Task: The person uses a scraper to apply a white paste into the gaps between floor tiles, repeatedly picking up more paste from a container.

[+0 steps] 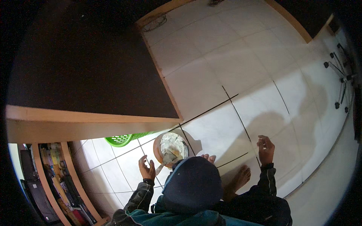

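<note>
My left hand [147, 168] is held up over the tiles, its fingers apart and nothing in them. Just to its right stands a round brown bowl [156, 147] containing a white paste-like mass [172, 142]. A flat greyish blade, like a putty knife [169, 156], rests in the bowl; its pale handle slants toward my left hand, apart from the fingers. My right hand [266, 149] is off to the right above the floor, loosely curled with the fingers apart and no object visible in it. A dark blue rounded cap-like shape [196, 184] covers the lower middle.
A dark tabletop [90, 71] with a light wood edge fills the upper left. Beneath it sits a green perforated basket [120, 141]. Shelves [68, 180] with assorted items stand lower left. Dark lines run between some white floor tiles [211, 128]. A wheeled chair base [343, 80] is far right.
</note>
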Action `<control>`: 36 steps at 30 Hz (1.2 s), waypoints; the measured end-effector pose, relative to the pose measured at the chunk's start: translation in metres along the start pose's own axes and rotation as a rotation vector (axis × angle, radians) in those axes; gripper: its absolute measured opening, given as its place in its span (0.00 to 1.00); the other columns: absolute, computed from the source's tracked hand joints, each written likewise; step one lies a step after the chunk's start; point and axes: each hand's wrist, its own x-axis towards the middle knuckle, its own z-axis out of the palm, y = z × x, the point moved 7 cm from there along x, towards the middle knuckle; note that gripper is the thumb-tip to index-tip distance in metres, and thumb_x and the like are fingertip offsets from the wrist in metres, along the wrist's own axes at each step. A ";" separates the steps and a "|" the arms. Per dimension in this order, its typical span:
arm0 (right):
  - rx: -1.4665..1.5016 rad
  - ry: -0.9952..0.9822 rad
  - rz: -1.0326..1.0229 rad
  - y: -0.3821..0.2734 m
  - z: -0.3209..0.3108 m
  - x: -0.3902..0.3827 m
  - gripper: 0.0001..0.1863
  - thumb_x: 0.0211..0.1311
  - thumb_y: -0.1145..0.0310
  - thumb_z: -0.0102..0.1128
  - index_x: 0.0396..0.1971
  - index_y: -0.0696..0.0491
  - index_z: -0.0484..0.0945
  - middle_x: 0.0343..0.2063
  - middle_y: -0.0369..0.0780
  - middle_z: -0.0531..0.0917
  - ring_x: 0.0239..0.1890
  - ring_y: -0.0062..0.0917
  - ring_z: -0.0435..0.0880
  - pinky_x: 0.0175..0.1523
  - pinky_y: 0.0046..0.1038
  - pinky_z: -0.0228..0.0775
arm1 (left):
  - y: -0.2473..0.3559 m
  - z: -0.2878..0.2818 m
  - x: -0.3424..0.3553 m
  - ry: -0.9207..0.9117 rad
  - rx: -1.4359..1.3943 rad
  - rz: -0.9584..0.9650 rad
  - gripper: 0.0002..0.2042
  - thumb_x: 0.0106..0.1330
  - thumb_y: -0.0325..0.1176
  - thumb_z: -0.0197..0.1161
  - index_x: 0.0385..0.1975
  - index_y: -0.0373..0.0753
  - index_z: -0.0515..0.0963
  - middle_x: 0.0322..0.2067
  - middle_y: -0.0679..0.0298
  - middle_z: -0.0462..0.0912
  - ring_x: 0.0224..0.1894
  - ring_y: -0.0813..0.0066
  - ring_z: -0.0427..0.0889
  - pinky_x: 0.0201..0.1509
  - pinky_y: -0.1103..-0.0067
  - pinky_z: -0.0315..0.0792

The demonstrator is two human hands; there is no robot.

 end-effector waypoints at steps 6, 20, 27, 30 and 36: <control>-0.059 -0.125 -0.028 -0.019 0.024 -0.017 0.10 0.62 0.69 0.53 0.40 0.55 0.79 0.33 0.43 0.83 0.30 0.29 0.82 0.35 0.29 0.74 | -0.082 0.050 -0.021 -0.300 -0.102 -0.064 0.23 0.63 0.36 0.62 0.55 0.34 0.66 0.47 0.49 0.74 0.38 0.65 0.80 0.34 0.75 0.78; -0.109 -0.144 -0.065 -0.025 0.029 -0.039 0.09 0.64 0.71 0.51 0.40 0.58 0.78 0.33 0.45 0.83 0.31 0.30 0.83 0.34 0.29 0.75 | -0.021 0.096 -0.034 -0.466 -0.630 -0.382 0.39 0.61 0.24 0.63 0.67 0.41 0.44 0.48 0.43 0.74 0.37 0.62 0.83 0.39 0.76 0.80; -0.080 -0.308 -0.070 -0.027 0.069 -0.047 0.12 0.64 0.68 0.52 0.43 0.57 0.77 0.33 0.46 0.83 0.32 0.32 0.84 0.39 0.32 0.74 | -0.001 0.100 -0.049 -0.507 -0.618 -0.421 0.42 0.62 0.26 0.63 0.69 0.43 0.39 0.50 0.41 0.74 0.34 0.68 0.83 0.32 0.78 0.76; -0.097 -0.388 -0.125 -0.040 0.100 -0.043 0.13 0.63 0.66 0.54 0.45 0.56 0.76 0.33 0.47 0.83 0.32 0.33 0.84 0.40 0.32 0.74 | 0.004 0.111 -0.059 -0.516 -0.705 -0.428 0.39 0.62 0.25 0.63 0.67 0.41 0.43 0.46 0.44 0.78 0.35 0.69 0.83 0.34 0.79 0.76; -0.008 -0.366 -0.415 -0.104 0.179 -0.021 0.18 0.60 0.64 0.61 0.48 0.55 0.73 0.32 0.46 0.80 0.30 0.35 0.81 0.37 0.33 0.73 | 0.026 0.124 -0.077 -0.534 -0.850 -0.368 0.30 0.64 0.29 0.62 0.62 0.33 0.53 0.42 0.50 0.81 0.35 0.72 0.83 0.35 0.79 0.75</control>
